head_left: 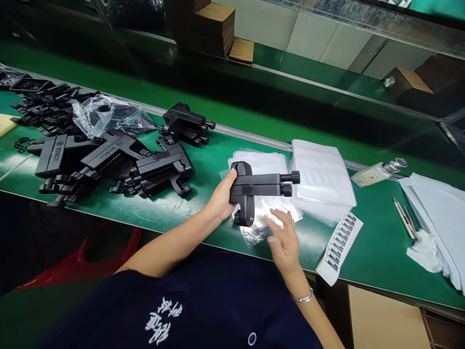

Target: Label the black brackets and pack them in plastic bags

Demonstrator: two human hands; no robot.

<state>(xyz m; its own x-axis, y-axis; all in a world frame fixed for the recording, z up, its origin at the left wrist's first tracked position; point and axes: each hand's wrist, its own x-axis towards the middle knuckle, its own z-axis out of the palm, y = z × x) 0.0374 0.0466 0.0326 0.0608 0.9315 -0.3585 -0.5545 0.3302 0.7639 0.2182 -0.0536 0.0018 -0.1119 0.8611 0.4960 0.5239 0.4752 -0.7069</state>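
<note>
We grip the clamp in our left hand by its left end, above the bags; our right hand, fingers loosely spread, hovers just beside it, nearer our body.

A black plastic clamp is up in the left hand, over clear plastic bags on the green table; I see its boxy body lying crosswise, two ribbed knobs pointing right, rounded arms jutting front and back.
</note>
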